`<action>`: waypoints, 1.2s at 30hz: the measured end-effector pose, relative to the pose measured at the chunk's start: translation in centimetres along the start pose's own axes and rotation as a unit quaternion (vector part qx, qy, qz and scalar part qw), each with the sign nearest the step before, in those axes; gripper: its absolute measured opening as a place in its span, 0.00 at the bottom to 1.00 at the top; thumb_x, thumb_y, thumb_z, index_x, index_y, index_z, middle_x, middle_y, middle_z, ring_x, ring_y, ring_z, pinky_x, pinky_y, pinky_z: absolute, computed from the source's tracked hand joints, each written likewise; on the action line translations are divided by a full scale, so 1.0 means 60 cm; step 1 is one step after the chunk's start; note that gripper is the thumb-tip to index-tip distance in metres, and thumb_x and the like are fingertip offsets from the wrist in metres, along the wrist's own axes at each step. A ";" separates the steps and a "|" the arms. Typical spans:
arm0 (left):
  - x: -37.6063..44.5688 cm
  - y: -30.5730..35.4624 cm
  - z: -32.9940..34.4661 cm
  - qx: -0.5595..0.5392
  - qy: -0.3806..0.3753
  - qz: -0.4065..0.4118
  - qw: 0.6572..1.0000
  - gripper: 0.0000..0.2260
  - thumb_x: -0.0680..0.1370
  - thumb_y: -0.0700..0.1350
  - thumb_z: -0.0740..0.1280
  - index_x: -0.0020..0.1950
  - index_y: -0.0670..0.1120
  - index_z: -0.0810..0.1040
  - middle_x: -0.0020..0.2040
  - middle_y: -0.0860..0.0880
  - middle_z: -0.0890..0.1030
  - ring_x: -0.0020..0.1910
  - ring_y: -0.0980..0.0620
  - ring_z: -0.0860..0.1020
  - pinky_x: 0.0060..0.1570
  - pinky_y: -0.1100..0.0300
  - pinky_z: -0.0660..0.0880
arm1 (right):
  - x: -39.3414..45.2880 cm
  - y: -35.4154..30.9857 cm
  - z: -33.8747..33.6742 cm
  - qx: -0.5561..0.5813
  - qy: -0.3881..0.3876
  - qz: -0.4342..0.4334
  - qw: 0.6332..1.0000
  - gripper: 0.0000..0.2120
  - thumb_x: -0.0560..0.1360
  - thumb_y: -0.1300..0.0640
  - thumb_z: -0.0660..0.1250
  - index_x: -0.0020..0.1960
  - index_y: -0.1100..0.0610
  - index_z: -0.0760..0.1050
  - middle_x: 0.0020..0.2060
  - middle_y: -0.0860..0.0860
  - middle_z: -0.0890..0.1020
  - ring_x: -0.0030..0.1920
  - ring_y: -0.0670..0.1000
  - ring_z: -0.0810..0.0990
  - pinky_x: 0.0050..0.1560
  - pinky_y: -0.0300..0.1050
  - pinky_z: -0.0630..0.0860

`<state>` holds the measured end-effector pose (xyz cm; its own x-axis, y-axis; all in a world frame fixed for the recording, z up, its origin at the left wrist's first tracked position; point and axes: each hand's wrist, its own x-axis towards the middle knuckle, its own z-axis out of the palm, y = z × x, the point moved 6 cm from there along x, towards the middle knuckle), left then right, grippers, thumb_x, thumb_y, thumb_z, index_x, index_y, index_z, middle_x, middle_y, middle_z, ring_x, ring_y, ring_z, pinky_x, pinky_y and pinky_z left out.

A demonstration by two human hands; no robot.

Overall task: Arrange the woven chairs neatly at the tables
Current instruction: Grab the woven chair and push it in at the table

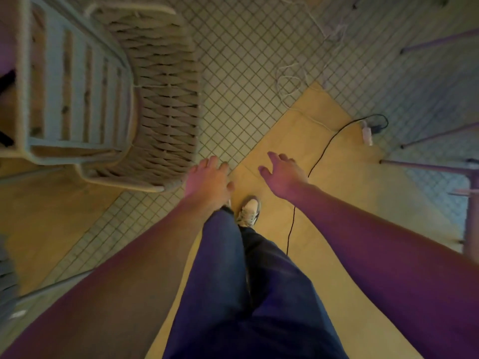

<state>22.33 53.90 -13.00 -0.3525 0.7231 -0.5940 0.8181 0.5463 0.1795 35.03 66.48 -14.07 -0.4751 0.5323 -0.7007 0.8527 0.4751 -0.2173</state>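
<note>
A beige woven chair stands at the upper left, seen from above, its rope-woven backrest curving around a slatted seat. My left hand hovers at the backrest's near corner, fingers apart, holding nothing; whether it touches the weave is unclear. My right hand is spread open over the floor to the right, apart from the chair. My legs in dark trousers and one white shoe are below the hands.
The floor is small square tiles with a tan wooden strip. A black cable and white cords trail to a power strip. Thin metal furniture legs stand at the right edge.
</note>
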 end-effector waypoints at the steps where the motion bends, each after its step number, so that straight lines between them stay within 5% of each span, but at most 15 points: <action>1: 0.022 0.004 -0.011 -0.027 0.007 -0.015 0.999 0.23 0.74 0.58 0.58 0.66 0.50 0.70 0.65 0.44 0.71 0.64 0.43 0.70 0.58 0.48 0.67 | 0.021 -0.009 -0.019 -0.013 -0.004 -0.014 1.000 0.28 0.79 0.43 0.54 0.73 0.56 0.59 0.69 0.59 0.69 0.67 0.62 0.68 0.58 0.56 0.70; 6: 0.147 -0.017 -0.054 -0.221 0.022 -0.154 0.963 0.26 0.75 0.61 0.58 0.68 0.48 0.69 0.67 0.44 0.71 0.64 0.42 0.70 0.59 0.46 0.70 | 0.154 -0.072 -0.115 -0.059 -0.017 -0.090 0.994 0.27 0.78 0.44 0.55 0.73 0.55 0.61 0.68 0.57 0.70 0.66 0.61 0.68 0.58 0.55 0.70; 17: 0.268 -0.106 -0.084 -0.315 0.046 -0.318 0.893 0.27 0.76 0.61 0.55 0.71 0.49 0.66 0.69 0.46 0.70 0.68 0.44 0.68 0.63 0.46 0.68 | 0.385 -0.211 -0.234 -0.165 -0.112 -0.216 0.956 0.27 0.77 0.43 0.57 0.73 0.53 0.62 0.69 0.56 0.71 0.67 0.59 0.70 0.64 0.55 0.70; 21: 0.310 -0.129 -0.081 -0.405 0.072 -0.422 0.808 0.28 0.75 0.61 0.57 0.71 0.49 0.66 0.68 0.46 0.71 0.67 0.43 0.69 0.62 0.46 0.69 | 0.458 -0.285 -0.213 -0.244 -0.151 -0.291 0.913 0.27 0.77 0.41 0.55 0.72 0.54 0.64 0.67 0.55 0.73 0.65 0.59 0.72 0.63 0.56 0.72; 23: 0.331 -0.138 -0.057 -0.479 0.117 -0.491 0.718 0.27 0.76 0.60 0.59 0.71 0.49 0.67 0.68 0.45 0.71 0.66 0.43 0.70 0.62 0.48 0.69 | 0.499 -0.318 -0.183 -0.256 -0.178 -0.323 0.894 0.28 0.77 0.41 0.55 0.73 0.53 0.62 0.69 0.54 0.71 0.68 0.57 0.70 0.65 0.55 0.70; 26: 0.369 -0.138 -0.010 -0.617 0.177 -0.554 0.530 0.25 0.76 0.58 0.62 0.70 0.48 0.69 0.67 0.45 0.73 0.64 0.44 0.73 0.61 0.53 0.69 | 0.557 -0.343 -0.138 -0.250 -0.194 -0.341 0.885 0.28 0.77 0.41 0.57 0.73 0.53 0.63 0.68 0.55 0.73 0.66 0.56 0.73 0.63 0.51 0.71; 30: 0.417 -0.131 0.087 -0.727 0.236 -0.616 0.189 0.22 0.74 0.55 0.66 0.64 0.45 0.74 0.57 0.43 0.81 0.52 0.45 0.78 0.56 0.49 0.75 | 0.628 -0.336 -0.053 -0.143 -0.221 -0.272 0.926 0.25 0.75 0.44 0.63 0.68 0.55 0.70 0.63 0.56 0.78 0.63 0.54 0.77 0.63 0.48 0.72; 33: 0.472 -0.138 0.194 -0.764 0.292 -0.572 -0.064 0.17 0.75 0.52 0.67 0.59 0.43 0.76 0.50 0.44 0.81 0.48 0.46 0.79 0.46 0.52 0.77 | 0.691 -0.320 0.042 -0.046 -0.240 -0.192 0.950 0.23 0.75 0.48 0.66 0.66 0.58 0.72 0.62 0.56 0.79 0.62 0.54 0.77 0.64 0.51 0.72; 36: 0.538 -0.158 0.306 -0.779 0.320 -0.498 -0.207 0.13 0.77 0.49 0.66 0.59 0.44 0.75 0.53 0.44 0.79 0.52 0.45 0.79 0.43 0.53 0.76 | 0.771 -0.292 0.150 0.023 -0.258 -0.101 0.960 0.20 0.76 0.50 0.64 0.64 0.60 0.73 0.61 0.56 0.78 0.60 0.56 0.77 0.61 0.56 0.74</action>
<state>11.54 64.32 -48.30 0.0680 -0.3271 -0.9425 -0.3307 -0.8987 0.2880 0.07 76.47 -48.82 -0.4702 0.0081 -0.8825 0.7689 0.4945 -0.4052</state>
